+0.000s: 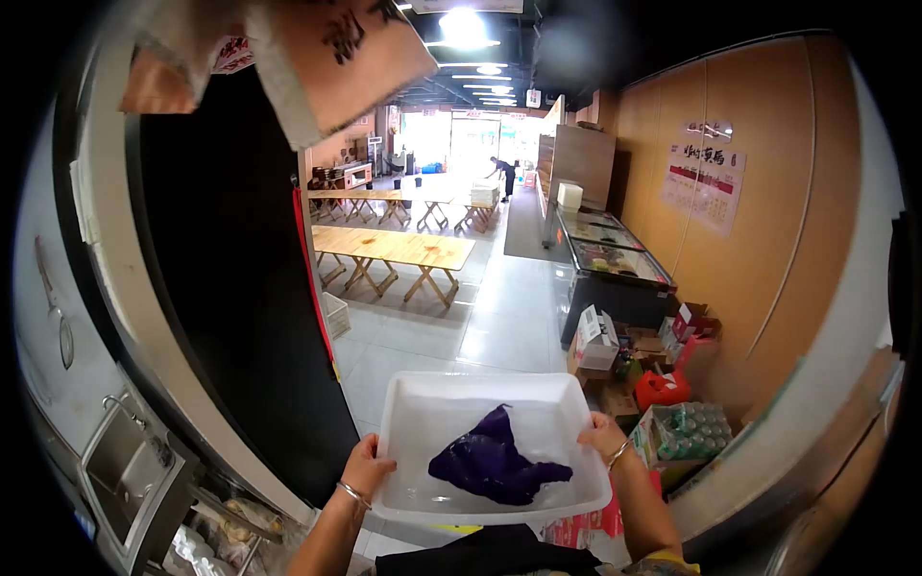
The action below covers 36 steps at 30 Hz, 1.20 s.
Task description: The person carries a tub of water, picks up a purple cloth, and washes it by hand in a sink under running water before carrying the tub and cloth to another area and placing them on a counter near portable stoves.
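Out in front of my body I carry a white plastic tub (408,396) level between both hands. My left hand (367,468) grips its left rim, thumb on top, a bracelet at the wrist. On the opposite side, my right hand (602,438) is closed on the right rim, also with a bracelet below it. A crumpled dark purple cloth (495,463) lies in the bottom of the tub, and it looks wet in what seems to be shallow water. Neither hand touches the cloth.
A doorway with a dark curtain (240,269) stands left, a metal sink (130,470) beyond it. Wooden folding tables (394,247) fill the room ahead, where a person (505,178) bends over. To the right are a chest freezer (619,254), boxes (597,338) and packed bottles (693,429).
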### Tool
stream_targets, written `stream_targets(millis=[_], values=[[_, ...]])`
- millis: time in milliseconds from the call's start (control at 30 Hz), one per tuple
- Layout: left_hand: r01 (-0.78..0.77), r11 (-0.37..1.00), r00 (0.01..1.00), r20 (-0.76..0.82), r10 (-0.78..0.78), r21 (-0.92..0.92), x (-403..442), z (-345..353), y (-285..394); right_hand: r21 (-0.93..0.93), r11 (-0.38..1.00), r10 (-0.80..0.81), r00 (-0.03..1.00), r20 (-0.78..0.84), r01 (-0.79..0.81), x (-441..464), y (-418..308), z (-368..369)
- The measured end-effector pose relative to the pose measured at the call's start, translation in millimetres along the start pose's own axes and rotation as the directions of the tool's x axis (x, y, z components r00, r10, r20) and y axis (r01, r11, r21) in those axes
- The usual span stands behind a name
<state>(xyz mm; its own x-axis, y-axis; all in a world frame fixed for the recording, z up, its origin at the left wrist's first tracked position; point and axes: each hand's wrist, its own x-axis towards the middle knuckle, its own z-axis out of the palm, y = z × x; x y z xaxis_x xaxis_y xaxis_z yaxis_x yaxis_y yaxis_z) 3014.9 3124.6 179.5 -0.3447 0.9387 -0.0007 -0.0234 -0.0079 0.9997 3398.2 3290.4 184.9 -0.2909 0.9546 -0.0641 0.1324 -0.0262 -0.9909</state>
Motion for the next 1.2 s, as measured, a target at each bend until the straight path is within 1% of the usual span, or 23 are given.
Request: stream_targets(millis=[100, 200, 233, 267, 300, 333, 367, 433, 467, 500, 567, 633, 667, 733, 833, 867, 900, 967, 1033, 1100, 1133, 1167, 1200], values=[[0.089, 0.992, 0.996, -0.006, -0.090, -0.087, 71.1, 14.1, -1.1, 0.038, 0.999, 0.007, 0.999, 0.042, -0.008, 76.7, 11.7, -12.0], [0.079, 0.994, 0.997, -0.001, -0.080, -0.069, 151.9, 32.8, -20.1, 0.048, 0.999, 0.007, 0.998, 0.063, -0.010, 167.1, 23.0, -26.1], [0.079, 0.994, 0.997, -0.003, -0.079, -0.079, 166.4, 38.7, -22.3, 0.052, 0.999, 0.007, 0.998, 0.068, -0.011, 182.8, 27.5, -27.4], [0.050, 0.998, 0.998, -0.039, -0.048, 0.040, 188.9, 41.4, -26.5, 0.046, 0.999, -0.023, 0.998, 0.055, 0.021, 208.4, 30.3, -30.4], [0.045, 0.998, 0.998, -0.051, -0.043, 0.037, 217.9, 50.5, -34.0, 0.034, 0.998, -0.060, 0.997, 0.046, 0.058, 239.6, 28.7, -34.7], [0.032, 0.999, 0.998, -0.055, -0.032, -0.007, 243.7, 59.7, -43.9, -0.050, 0.998, -0.043, 0.999, 0.023, 0.045, 266.5, 30.0, -37.1], [0.041, 0.999, 0.997, -0.065, -0.044, -0.035, 261.6, 61.5, -50.2, -0.043, 0.998, -0.032, 0.998, 0.049, 0.034, 292.4, 32.8, -38.3], [0.083, 0.996, 0.994, -0.066, -0.084, -0.021, 311.6, 75.3, -55.6, 0.041, 0.997, -0.065, 0.993, 0.097, 0.062, 340.9, 32.2, -50.8], [0.106, 0.992, 0.993, -0.053, -0.110, -0.064, 349.6, 91.5, -64.8, 0.031, 0.999, -0.022, 0.998, 0.062, 0.020, 375.2, 32.9, -58.0], [0.105, 0.991, 0.993, -0.039, -0.109, -0.082, 388.7, 99.8, -66.1, 0.033, 0.999, -0.020, 0.998, 0.058, 0.018, 408.5, 40.4, -64.5], [0.095, 0.993, 0.995, -0.023, -0.097, -0.070, 450.5, 109.5, -78.9, 0.033, 0.999, 0.014, 0.998, 0.061, -0.016, 463.2, 50.2, -74.4], [0.064, 0.998, 0.998, -0.015, -0.063, 0.019, 514.8, 120.6, -100.0, 0.046, 0.999, 0.012, 0.998, 0.064, -0.015, 522.7, 63.3, -84.0], [0.072, 0.997, 0.997, -0.009, -0.072, 0.009, 543.9, 125.5, -113.6, 0.040, 0.999, 0.001, 0.999, 0.050, -0.003, 552.6, 75.7, -92.0], [0.071, 0.996, 0.996, 0.060, -0.068, -0.054, 615.8, 136.1, -138.8, 0.043, 0.999, -0.019, 1.000, 0.008, 0.019, 605.7, 94.2, -96.8], [0.076, 0.996, 0.989, 0.130, -0.071, -0.039, 716.3, 158.0, -165.6, 0.118, 0.992, 0.039, 0.999, -0.020, -0.037, 679.2, 115.9, -100.7], [0.076, 0.995, 0.988, 0.137, -0.067, -0.062, 753.2, 166.0, -180.8, 0.065, 0.998, 0.029, 0.998, -0.055, -0.026, 707.3, 128.4, -104.5], [0.104, 0.992, 0.981, 0.172, -0.091, -0.068, 792.9, 175.4, -189.8, 0.058, 0.997, 0.057, 0.994, -0.088, -0.052, 740.4, 132.9, -108.0], [0.128, 0.986, 0.977, 0.185, -0.107, -0.103, 866.3, 193.3, -203.4, -0.040, 0.997, 0.062, 0.982, -0.178, -0.070, 802.8, 145.2, -113.3], [0.128, 0.986, 0.971, 0.218, -0.102, -0.110, 946.8, 212.0, -215.7, -0.040, 0.996, 0.076, 0.978, -0.195, -0.085, 877.1, 154.8, -131.1], [0.092, 0.994, 0.975, 0.209, -0.076, -0.066, 1021.6, 230.1, -241.4, 0.025, 0.998, 0.057, 0.987, -0.153, -0.053, 956.1, 179.0, -147.9], [0.090, 0.995, 0.976, 0.201, -0.078, -0.053, 1053.9, 237.9, -248.7, 0.070, 0.997, 0.034, 0.985, -0.171, -0.022, 992.9, 185.2, -153.0], [0.085, 0.995, 0.980, 0.181, -0.077, -0.042, 1082.1, 248.3, -250.8, 0.076, 0.997, 0.021, 0.987, -0.159, -0.009, 1024.2, 183.5, -160.7], [0.083, 0.996, 0.983, 0.165, -0.079, -0.019, 1124.8, 259.0, -254.1, 0.054, 0.998, 0.047, 0.986, -0.160, -0.039, 1067.4, 190.5, -167.7]])
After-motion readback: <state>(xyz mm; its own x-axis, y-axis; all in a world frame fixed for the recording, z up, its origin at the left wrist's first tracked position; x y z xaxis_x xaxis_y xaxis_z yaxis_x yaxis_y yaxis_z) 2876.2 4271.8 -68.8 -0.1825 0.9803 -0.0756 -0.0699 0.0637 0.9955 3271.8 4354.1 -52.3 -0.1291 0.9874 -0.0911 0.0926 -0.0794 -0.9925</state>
